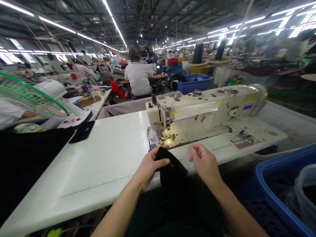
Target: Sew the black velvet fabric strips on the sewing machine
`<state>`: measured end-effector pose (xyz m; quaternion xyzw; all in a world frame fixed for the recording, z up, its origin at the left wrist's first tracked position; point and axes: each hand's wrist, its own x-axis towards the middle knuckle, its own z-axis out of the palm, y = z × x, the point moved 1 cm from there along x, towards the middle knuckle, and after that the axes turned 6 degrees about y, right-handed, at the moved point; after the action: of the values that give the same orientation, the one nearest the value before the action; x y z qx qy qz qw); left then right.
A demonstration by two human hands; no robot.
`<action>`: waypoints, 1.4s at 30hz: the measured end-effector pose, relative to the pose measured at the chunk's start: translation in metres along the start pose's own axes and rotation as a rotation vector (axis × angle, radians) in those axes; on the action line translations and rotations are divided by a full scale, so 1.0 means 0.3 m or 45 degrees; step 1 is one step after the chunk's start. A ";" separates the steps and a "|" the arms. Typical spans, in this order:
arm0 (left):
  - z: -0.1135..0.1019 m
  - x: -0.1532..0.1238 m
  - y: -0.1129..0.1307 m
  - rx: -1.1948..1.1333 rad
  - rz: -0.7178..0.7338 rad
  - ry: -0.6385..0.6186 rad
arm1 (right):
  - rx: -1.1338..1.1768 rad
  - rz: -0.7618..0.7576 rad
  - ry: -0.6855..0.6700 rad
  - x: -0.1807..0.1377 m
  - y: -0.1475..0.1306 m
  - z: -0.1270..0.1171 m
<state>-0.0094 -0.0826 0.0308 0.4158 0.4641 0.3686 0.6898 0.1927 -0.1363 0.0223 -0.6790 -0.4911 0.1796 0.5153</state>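
My left hand (pixel 148 166) grips a small piece of black fabric (pixel 174 164) between thumb and fingers, at the front edge of the sewing table. Small light lettering shows on the fabric. To its right, apart from the fabric, my right hand (pixel 206 163) is raised with thumb and fingertips pinched together; whatever is in the pinch, if anything, is too small to make out. Just beyond both hands stands a cream sewing machine (pixel 187 108), its lamp lighting the presser foot (pixel 166 136). The fabric's lower part merges with dark cloth over my lap.
Another black piece (pixel 84 131) lies at the table's left, beside a large dark cloth (pixel 29 164). A green-rimmed fan (pixel 32 92) stands far left. Right of me is a blue basket (pixel 271 194). A person in white (pixel 138 77) sits ahead, near another blue basket (pixel 194 84).
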 end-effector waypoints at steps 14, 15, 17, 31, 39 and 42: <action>0.060 -0.007 -0.025 -0.199 -0.088 -0.076 | 0.184 -0.077 -0.217 -0.037 -0.048 0.053; 0.060 -0.008 -0.031 -0.218 -0.110 -0.040 | 0.228 0.002 -0.208 -0.030 -0.042 0.048; 0.057 -0.008 -0.042 -0.252 -0.149 0.051 | 0.313 0.155 -0.116 -0.012 -0.023 0.032; 0.081 -0.039 -0.052 -0.301 -0.132 0.045 | -0.257 -0.345 -0.020 -0.083 -0.062 0.029; 0.098 -0.060 -0.046 -0.296 -0.108 0.079 | -0.405 -0.597 0.052 -0.090 -0.062 0.057; 0.103 -0.062 -0.049 -0.276 -0.069 0.066 | -0.414 -0.598 0.060 -0.090 -0.057 0.059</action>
<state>0.0162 -0.1122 0.0304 0.3165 0.4504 0.4086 0.7280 0.1590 -0.1502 0.0230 -0.6242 -0.6453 -0.0416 0.4384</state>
